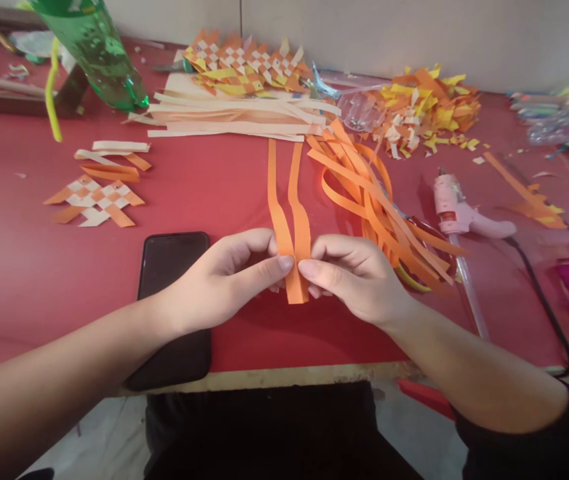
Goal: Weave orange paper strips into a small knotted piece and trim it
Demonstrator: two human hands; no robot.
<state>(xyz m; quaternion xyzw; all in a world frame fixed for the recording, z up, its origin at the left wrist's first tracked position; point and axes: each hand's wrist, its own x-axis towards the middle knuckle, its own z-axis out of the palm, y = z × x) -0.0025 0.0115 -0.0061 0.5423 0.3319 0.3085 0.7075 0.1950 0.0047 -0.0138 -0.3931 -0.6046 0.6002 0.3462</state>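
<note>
Two orange paper strips (300, 227) stand side by side between my hands, their long ends pointing away from me and their near ends overlapping. My left hand (237, 277) pinches the left edge with thumb and fingers. On the other edge, my right hand (354, 273) pinches in the same way, the thumb tips almost meeting. Just beyond my right hand lies a loose bundle of orange strips (364, 193). A stack of cream paper strips (234, 113) lies behind the held strips. To the left is a woven orange and white paper fish (97, 197).
A black phone (172, 267) lies under my left forearm. A pink glue gun (464, 210) with a black cord rests at right. Farther back are a green bottle (99, 60), several woven fish (249, 60) and a pile of paper scraps (429, 100). The red table's edge (274, 378) is near me.
</note>
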